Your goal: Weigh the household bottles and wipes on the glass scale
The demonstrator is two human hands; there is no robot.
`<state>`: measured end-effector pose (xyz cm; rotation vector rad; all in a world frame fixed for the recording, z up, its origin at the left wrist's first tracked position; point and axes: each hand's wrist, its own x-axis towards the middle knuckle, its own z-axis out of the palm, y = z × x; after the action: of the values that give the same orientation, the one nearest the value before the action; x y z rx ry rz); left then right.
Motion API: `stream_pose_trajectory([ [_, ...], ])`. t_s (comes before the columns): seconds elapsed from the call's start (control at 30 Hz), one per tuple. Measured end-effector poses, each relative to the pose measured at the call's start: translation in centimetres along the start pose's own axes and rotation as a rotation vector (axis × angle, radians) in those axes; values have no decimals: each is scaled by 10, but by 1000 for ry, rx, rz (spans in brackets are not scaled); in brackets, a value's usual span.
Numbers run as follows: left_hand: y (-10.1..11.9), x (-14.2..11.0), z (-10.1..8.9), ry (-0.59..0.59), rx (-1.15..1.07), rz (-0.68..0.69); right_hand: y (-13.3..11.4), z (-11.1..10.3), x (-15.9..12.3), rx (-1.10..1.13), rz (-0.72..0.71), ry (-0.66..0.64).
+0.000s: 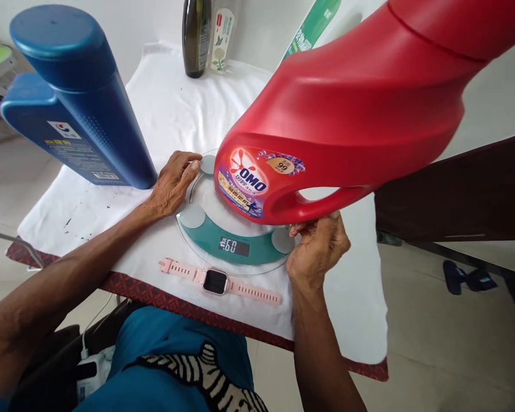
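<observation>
Left hand: rests palm down on the far left rim of the scale, fingers loosely curled with the tips on the glass edge beside a round silver pad; it clasps nothing.
Right hand: sits at the scale's near right edge, just under the handle of the red jug; its fingertips touch the underside of the handle loop, the fingers bent, not wrapped round it.
Red jug: a large OMO detergent jug, standing on the scale and leaning toward the right and far side in the view; its label faces the person.
Scale: a round glass scale with a green band and four silver pads, lying on the white cloth in the middle of the table; its display shows lit digits, too small to be sure of.
Watch: a pink watch with a dark square face, laid flat with its strap stretched out, just near of the scale.
Blue bottle: a tall blue bottle with a wide cap, standing on the cloth to the left, close to the left hand but apart from it.
Dark bottle: stands at the far edge of the cloth, with a pale slim pack just to its right.
Cloth: white with small dark specks on its left part, spread over a red patterned table cover.
</observation>
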<state>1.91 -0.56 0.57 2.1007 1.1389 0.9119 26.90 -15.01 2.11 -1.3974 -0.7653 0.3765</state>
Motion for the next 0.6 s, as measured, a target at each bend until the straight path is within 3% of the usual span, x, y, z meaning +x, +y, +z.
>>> stream_pose_trajectory([
  [0.37, 1, -1, 0, -14, 29, 23, 0, 5, -2, 12, 19, 46],
  [0.6, 0, -1, 0, -21, 40, 30, 6, 4, -3, -6, 8, 10],
])
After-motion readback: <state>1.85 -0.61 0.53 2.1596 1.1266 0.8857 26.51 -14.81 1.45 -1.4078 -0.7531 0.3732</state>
